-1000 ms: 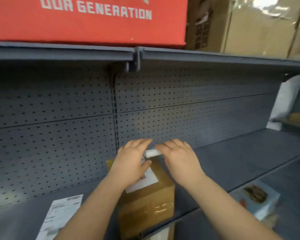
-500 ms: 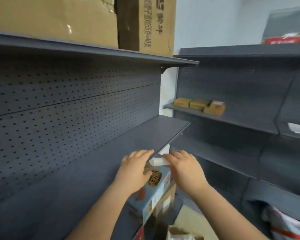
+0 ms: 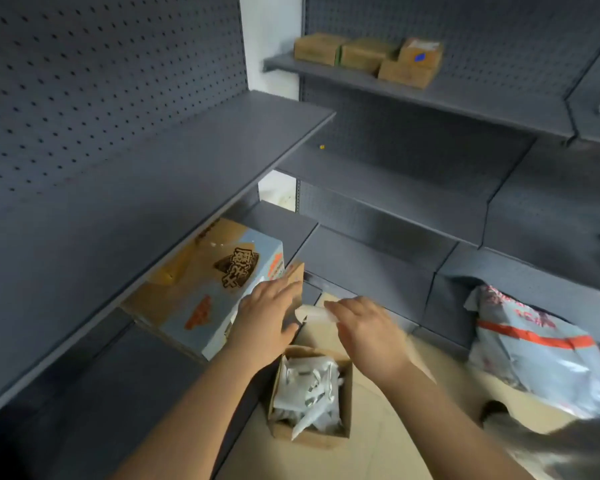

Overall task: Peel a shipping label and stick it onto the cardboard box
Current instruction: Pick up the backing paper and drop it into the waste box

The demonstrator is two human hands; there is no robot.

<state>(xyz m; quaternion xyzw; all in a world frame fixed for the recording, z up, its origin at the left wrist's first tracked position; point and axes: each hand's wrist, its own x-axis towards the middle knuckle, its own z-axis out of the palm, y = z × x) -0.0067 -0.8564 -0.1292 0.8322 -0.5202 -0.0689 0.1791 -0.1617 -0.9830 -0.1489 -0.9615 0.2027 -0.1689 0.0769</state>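
Both hands over a small open box [image 3: 310,393] of paper scraps on the floor. Right hand [image 3: 368,332] pinches a rolled white paper strip [image 3: 310,311]; left hand [image 3: 267,315] fingers spread, touching its left end. Cardboard box not in view.

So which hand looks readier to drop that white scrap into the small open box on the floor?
The right hand, probably. Its fingers pinch the white scrap, above the open box of paper scraps. The left hand is spread open beside it, holding nothing.
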